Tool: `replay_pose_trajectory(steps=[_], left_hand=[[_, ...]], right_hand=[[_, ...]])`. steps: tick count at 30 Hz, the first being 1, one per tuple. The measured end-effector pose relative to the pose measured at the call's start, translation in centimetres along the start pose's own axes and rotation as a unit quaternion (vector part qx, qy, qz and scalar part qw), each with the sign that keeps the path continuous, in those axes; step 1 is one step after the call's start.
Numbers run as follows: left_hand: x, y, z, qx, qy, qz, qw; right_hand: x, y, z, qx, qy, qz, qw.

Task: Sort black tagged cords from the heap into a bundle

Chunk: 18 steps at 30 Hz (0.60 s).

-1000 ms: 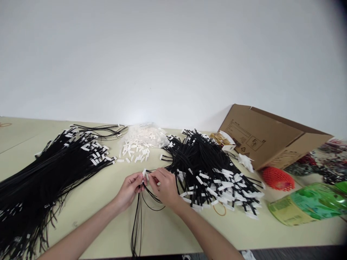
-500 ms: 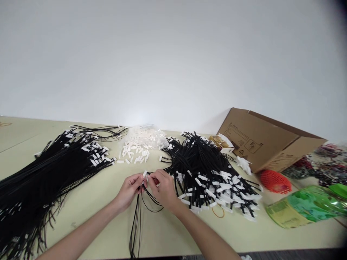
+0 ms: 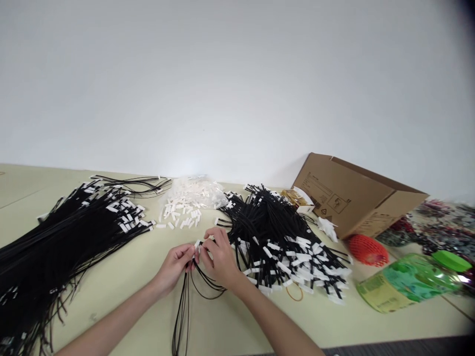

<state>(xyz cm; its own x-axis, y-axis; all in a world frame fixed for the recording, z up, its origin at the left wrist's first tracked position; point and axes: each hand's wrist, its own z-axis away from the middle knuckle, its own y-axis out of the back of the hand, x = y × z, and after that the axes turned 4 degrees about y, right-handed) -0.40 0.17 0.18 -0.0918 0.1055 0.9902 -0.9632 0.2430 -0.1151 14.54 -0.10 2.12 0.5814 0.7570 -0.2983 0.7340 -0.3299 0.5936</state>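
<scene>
My left hand [image 3: 175,266] pinches a small white plastic connector [image 3: 197,244] between thumb and fingertips. Close against it, my right hand [image 3: 219,259] has thumb and forefinger closed at the connector's right side, on the end of a black cable. Several thin black cables [image 3: 181,309] hang from the fingers toward the table's front edge, and a few loop under the right palm [image 3: 210,282]. The fingertips partly cover the place where cable and connector meet.
Black cables with white ends form a big heap [image 3: 70,232] at left and another [image 3: 270,222] at right. A clear bag [image 3: 198,190] and loose white connectors [image 3: 181,217] lie behind my hands. Rightward are a cardboard box [image 3: 341,198], red foam net [image 3: 367,249] and green bottle [image 3: 411,282].
The view has shifted slightly, so the table things sit a little lower and further left. My right hand's upper fingers have lifted and bent; both hands stay together at the connector.
</scene>
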Motion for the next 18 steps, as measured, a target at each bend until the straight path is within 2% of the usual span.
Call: replay_pose_trajectory(steps=[5, 10, 18], left_hand=[[-0.1, 0.1, -0.1, -0.005, 0.001, -0.016, 1.000], [-0.2, 0.3, -0.1, -0.005, 0.003, -0.026, 1.000], [-0.1, 0.3, -0.2, -0.006, -0.008, -0.047, 0.999]], right_hand=[[0.6, -0.1, 0.1, -0.063, 0.018, -0.096, 0.993], [0.8, 0.0, 0.1, -0.088, -0.001, -0.100, 0.991], [1.2, 0.4, -0.2, -0.115, 0.009, -0.087, 0.990]])
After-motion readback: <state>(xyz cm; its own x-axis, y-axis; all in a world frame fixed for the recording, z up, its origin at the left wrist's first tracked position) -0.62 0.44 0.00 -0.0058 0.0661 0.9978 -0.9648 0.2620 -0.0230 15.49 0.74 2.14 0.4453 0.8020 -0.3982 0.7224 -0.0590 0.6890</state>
